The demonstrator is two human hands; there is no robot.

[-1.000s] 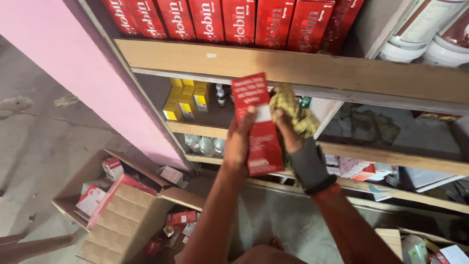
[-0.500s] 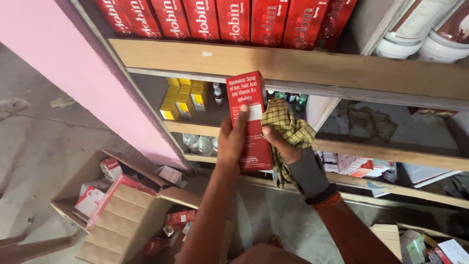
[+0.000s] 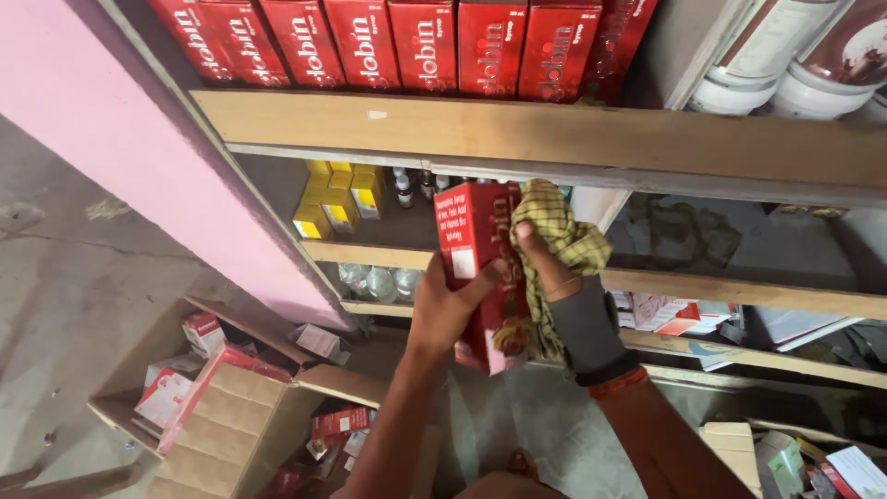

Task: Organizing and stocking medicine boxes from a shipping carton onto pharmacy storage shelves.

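A: Where's the box [image 3: 480, 268]?
B: Upright before the middle shelf [image 3: 739, 291]. Left hand [image 3: 443, 310] grips its lower edge; right hand [image 3: 545, 263] presses a closed fist of cloth [image 3: 564, 240] to its side.
A: Tips?
B: Hold firm, wipe along each face.
A: Changed?
B: Box tilted earlier; now the cloth covers more of it.

Red carton [image 3: 476, 268], yellow checked cloth [image 3: 559, 240], seemingly grey wrist wrap [image 3: 587, 328].
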